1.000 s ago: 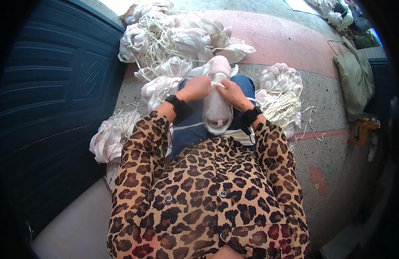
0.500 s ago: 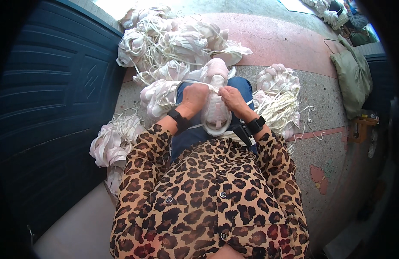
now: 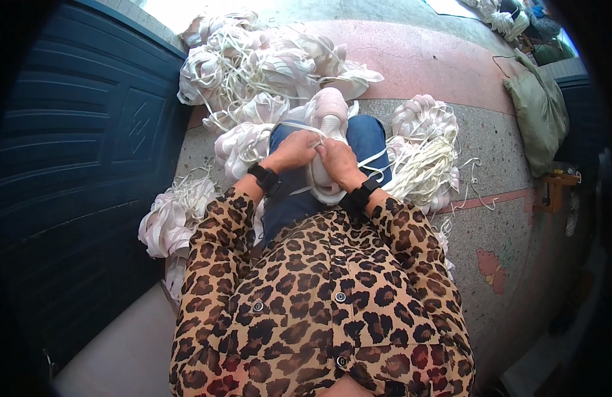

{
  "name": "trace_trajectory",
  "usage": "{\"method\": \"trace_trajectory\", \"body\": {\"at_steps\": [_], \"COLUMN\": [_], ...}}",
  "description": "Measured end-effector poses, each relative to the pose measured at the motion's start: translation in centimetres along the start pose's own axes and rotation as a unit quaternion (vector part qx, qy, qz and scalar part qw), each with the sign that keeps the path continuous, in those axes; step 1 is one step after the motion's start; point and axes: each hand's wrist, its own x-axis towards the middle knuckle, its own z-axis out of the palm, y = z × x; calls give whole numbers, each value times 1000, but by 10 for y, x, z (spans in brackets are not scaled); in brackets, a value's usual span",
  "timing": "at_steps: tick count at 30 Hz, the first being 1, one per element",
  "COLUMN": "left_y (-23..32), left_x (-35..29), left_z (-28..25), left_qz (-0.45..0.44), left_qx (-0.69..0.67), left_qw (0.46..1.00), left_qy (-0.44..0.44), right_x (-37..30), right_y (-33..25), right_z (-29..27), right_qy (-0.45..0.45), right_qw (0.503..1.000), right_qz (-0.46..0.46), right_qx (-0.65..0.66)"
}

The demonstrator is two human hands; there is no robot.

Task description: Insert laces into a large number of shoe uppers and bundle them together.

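Observation:
A pale pink and white shoe (image 3: 330,100) lies on my lap with its toe away from me. My left hand (image 3: 297,148) is closed in a pinch over the left side of the lacing. Right beside it, my right hand (image 3: 337,160) is closed too, its thumb and fingers meeting the left fingertips over the shoe's middle. Both pinch a white shoelace (image 3: 371,159), which trails in a loop past the right wrist. The hands cover the shoe's eyelets, so how the lace is threaded there is hidden.
A large heap of shoes with loose laces (image 3: 253,63) lies ahead. Smaller bundles lie at the left (image 3: 170,221) and the right (image 3: 425,149). A blue panelled door (image 3: 74,132) stands at left. An olive sack (image 3: 537,119) and a small wooden stool (image 3: 553,192) are at right.
My right hand has moved left and slightly toward me, up against the left hand. The left hand has shifted little. A lace loop now shows beside the right wrist.

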Motion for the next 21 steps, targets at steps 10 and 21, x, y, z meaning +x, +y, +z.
{"method": "trace_trajectory", "body": {"at_steps": [10,21], "left_y": [-12,64], "left_x": [-3,-48], "left_z": [12,21], "left_qz": [2,271], "left_qx": [27,143], "left_qw": [997,946], "left_qy": [70,106], "right_x": [10,-93], "right_y": [7,67], "right_z": [13,-88], "right_qy": [24,-245], "right_qw": [994,923], "right_qz": [-68,34], "right_qx": [-88,294]}}
